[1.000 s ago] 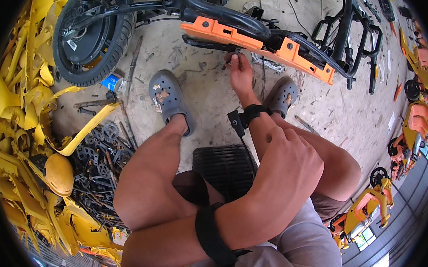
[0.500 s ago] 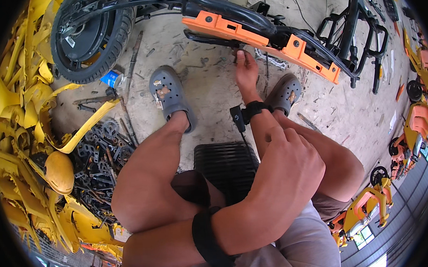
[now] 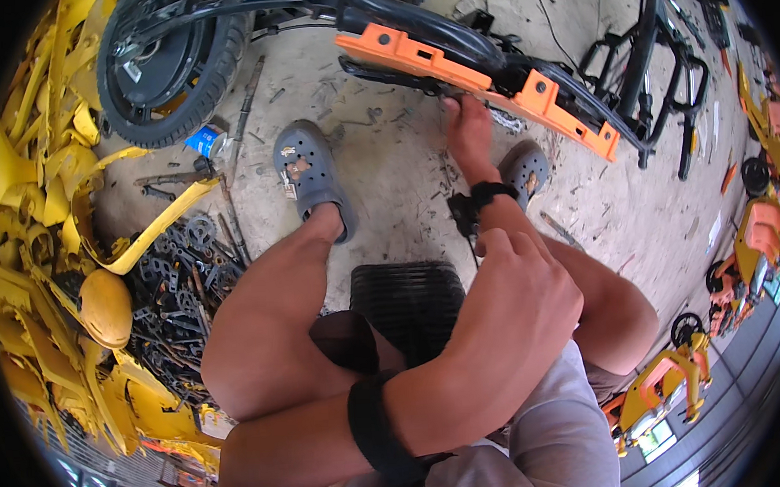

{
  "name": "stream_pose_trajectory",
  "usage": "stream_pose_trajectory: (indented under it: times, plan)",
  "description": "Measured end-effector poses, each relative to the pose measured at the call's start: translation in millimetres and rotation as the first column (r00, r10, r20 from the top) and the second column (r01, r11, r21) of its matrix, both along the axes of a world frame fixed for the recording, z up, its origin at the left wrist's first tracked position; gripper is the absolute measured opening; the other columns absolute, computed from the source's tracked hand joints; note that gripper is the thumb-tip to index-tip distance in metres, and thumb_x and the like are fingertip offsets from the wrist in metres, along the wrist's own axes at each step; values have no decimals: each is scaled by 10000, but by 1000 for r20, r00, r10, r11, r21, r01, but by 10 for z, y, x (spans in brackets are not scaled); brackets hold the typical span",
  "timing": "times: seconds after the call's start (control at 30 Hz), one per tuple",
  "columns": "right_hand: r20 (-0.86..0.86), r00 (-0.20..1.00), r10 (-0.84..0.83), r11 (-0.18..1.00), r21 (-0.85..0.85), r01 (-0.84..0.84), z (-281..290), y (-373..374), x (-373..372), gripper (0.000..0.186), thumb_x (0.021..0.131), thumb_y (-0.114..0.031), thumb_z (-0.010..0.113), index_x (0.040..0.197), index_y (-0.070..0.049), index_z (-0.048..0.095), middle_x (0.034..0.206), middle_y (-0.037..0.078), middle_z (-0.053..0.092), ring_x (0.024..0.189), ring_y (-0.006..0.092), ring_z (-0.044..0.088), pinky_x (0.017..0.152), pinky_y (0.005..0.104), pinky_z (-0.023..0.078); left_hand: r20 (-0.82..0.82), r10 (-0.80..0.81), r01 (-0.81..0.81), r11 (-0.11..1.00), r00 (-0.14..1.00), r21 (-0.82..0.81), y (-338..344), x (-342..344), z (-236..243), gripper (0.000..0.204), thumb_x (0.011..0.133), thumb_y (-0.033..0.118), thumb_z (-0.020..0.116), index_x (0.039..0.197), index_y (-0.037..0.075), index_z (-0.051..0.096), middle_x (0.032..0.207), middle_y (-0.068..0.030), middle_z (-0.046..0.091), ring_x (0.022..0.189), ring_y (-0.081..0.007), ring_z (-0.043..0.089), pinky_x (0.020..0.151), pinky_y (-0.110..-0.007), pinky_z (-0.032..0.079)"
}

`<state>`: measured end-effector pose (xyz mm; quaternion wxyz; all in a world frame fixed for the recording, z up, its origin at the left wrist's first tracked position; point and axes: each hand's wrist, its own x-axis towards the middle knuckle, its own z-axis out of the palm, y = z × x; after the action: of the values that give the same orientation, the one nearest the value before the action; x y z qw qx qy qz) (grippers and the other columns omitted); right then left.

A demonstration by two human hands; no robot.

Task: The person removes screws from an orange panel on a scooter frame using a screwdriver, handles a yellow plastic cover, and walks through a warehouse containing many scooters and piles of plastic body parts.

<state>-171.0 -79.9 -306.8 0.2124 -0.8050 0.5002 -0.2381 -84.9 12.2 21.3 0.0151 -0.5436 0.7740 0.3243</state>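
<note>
Right hand shifts right | reach now near middle of orange panel | left hand at right forearm | both grips obscured, unclear

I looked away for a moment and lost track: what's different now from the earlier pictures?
The right hand, with its black wrist strap, has shifted rightward along the lower edge of the orange panel. Its fingertips are partly hidden, so I can't tell whether it took hold of or let go of anything. The left hand, gray left clog and black-tired wheel stayed about where they were.
</note>
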Motion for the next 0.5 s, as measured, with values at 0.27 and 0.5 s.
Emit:
stream_pose_trajectory:
  times: [0.27, 0.5]
  plan:
    - [-301, 946, 123, 977, 205, -62, 278, -112, -133, 338, 941, -363, 558, 1049, -43, 549, 878, 175, 666, 847, 400, 623, 801, 466, 469, 7, 47, -47, 999, 999, 5, -42, 7, 82, 92, 759, 137, 643, 788, 64, 691, 712, -9, 617, 734, -164, 561, 640, -317, 379]
    - [-172, 983, 61, 818, 573, 50, 599, -226, -416, 302, 943, -335, 564, 988, -51, 656, 886, 205, 665, 847, 395, 639, 752, 450, 501, -67, 95, -96, 995, 993, -12, -23, 94, 148, 121, 770, 145, 646, 811, 45, 700, 742, -37, 639, 758, -199, 596, 676, -352, 404]
